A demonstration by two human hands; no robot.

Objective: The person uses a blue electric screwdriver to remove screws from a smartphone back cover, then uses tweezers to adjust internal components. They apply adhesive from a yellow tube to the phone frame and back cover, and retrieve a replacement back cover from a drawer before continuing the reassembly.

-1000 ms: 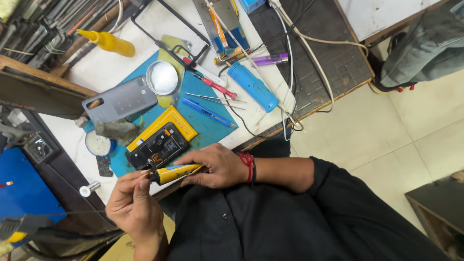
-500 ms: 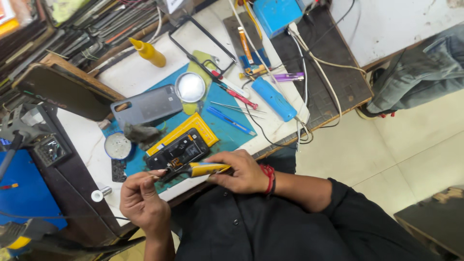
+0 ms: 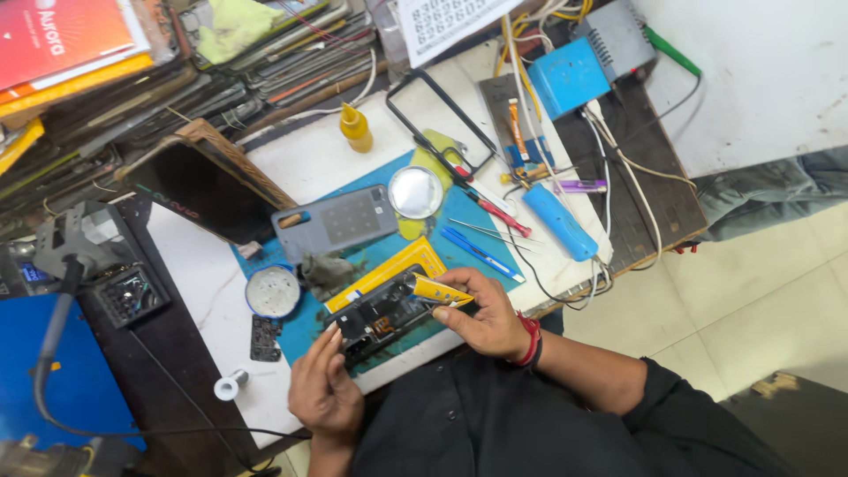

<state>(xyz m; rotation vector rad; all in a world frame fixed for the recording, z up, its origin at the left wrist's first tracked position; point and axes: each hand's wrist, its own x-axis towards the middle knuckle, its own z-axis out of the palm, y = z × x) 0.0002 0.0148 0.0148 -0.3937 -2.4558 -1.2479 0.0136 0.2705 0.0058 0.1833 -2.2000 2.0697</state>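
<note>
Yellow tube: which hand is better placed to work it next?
Probably right: the right hand grips the yellow tube over the opened phone; the left hand only touches the phone's near end.

shirt (image 3: 530,424): black, buttoned front, sleeves pushed above the forearm
right wrist: red and black band (image 3: 531,339)
hands: bare, no gloves

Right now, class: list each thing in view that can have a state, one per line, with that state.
Opened phone: back off, insides exposed, steadied by left hand.
Yellow tube: gripped by right hand, tip on phone.
Grey back cover: detached, lying flat.
Round tin: open.
</note>
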